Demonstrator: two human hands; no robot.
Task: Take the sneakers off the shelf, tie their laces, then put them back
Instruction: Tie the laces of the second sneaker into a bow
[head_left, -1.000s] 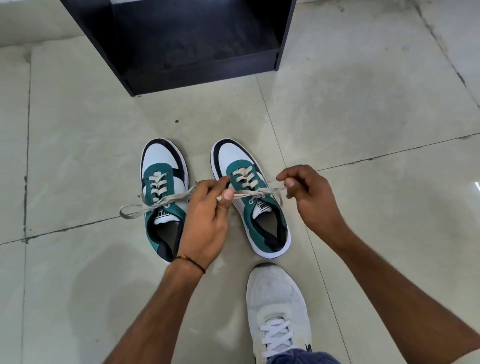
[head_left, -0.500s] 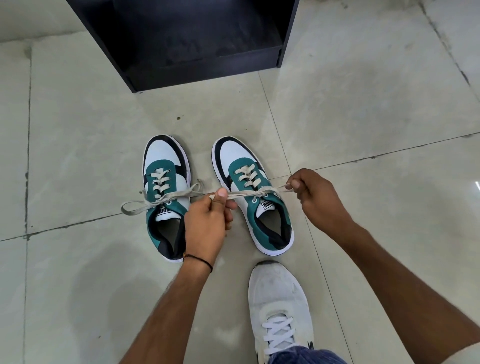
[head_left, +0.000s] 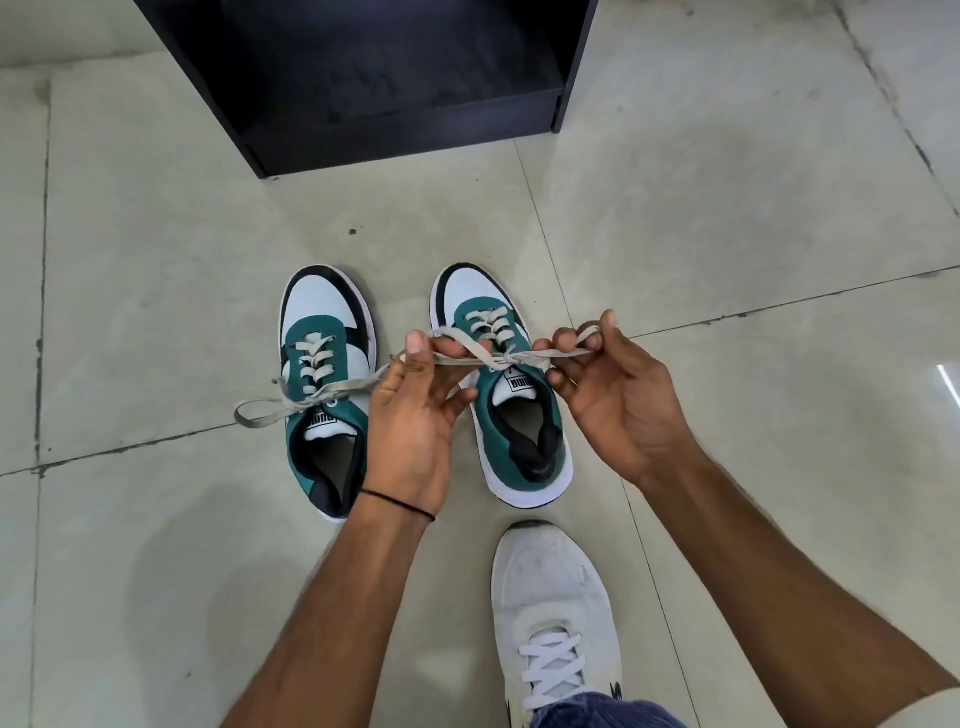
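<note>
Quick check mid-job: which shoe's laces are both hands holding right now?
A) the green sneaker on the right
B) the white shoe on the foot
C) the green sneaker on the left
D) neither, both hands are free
A: the left hand and the right hand each pinch an end of the laces, stretched sideways across the tongue of the right green sneaker.

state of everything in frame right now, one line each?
left sneaker: on floor, lace looks tied, loop out left.
right sneaker: on floor, lace knotted once, no bow.
left hand: pinches one lace end.
right hand: pinches other end.
shelf: sneakers not back.
</note>
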